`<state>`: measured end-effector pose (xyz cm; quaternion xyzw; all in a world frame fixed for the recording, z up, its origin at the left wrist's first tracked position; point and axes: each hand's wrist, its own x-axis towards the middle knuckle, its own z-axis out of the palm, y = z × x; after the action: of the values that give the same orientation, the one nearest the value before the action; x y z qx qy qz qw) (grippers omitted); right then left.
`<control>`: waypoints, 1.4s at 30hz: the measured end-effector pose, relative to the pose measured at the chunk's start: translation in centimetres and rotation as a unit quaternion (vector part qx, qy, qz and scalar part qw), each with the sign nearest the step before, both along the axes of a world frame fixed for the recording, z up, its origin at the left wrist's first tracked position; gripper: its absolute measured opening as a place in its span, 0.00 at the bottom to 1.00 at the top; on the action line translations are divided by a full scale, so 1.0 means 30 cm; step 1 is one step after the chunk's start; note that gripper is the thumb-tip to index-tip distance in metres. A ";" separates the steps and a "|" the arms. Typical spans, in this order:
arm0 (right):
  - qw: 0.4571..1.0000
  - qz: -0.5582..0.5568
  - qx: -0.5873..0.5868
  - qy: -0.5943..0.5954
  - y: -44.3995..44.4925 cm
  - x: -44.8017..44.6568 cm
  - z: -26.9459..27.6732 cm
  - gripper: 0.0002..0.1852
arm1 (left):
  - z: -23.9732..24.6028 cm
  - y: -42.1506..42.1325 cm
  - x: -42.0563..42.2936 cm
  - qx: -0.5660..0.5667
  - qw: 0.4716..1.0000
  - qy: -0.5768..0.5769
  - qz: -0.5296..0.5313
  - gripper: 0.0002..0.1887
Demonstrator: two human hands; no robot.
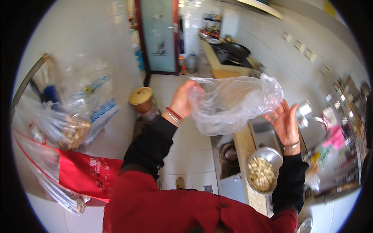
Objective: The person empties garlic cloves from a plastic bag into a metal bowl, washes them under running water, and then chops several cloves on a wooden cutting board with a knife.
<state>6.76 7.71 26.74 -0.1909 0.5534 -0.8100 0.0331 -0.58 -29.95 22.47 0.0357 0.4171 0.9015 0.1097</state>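
A clear plastic bag [230, 104] is spread out in front of me, its film creased and see-through. My left hand [185, 100] grips the bag's left edge. At the bag's right end, my right hand [284, 123] has its fingers and thumb apart; the fingertips are by the crumpled film, and whether they press on it is hard to tell. Below my right hand, a metal bowl [279, 157] holds pale, chopped cubes of food [260, 174]. The bowl stands by the sink [263, 132] on the counter, partly covered by my right forearm.
Plastic bags [96, 87] and a red cloth bag [84, 171] hang on the left wall. A brown lidded pot [141, 99] stands along that side. Further off are a wok [236, 51] on the stove and a glass door [158, 35]. A utensil rack [349, 116] lines the right.
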 end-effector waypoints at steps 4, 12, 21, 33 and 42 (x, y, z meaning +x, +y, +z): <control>0.950 0.080 0.268 0.137 -0.360 -0.143 -0.082 0.68 | 0.057 -0.087 0.061 0.010 0.999 0.046 -0.028 0.17; 0.954 -0.040 0.210 0.210 -1.043 -0.447 -0.192 0.26 | 0.144 -0.263 0.189 -0.515 0.679 0.439 0.285 0.27; 0.906 -0.106 0.003 0.409 -1.697 -0.722 0.210 0.17 | 0.278 -0.537 0.339 -0.578 0.484 0.438 0.490 0.19; 0.781 0.205 0.307 0.504 -2.526 -0.571 0.063 0.21 | 0.419 -1.207 0.067 -0.888 0.170 0.189 0.383 0.16; 0.854 0.041 0.238 0.461 -1.952 -0.454 -0.093 0.25 | 0.370 -1.832 0.017 -0.960 0.244 -0.096 0.102 0.28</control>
<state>-6.86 -50.85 23.94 -0.5515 0.6728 -0.4704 -0.1483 -0.08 -84.90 33.56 -0.2254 0.9601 -0.1653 0.0094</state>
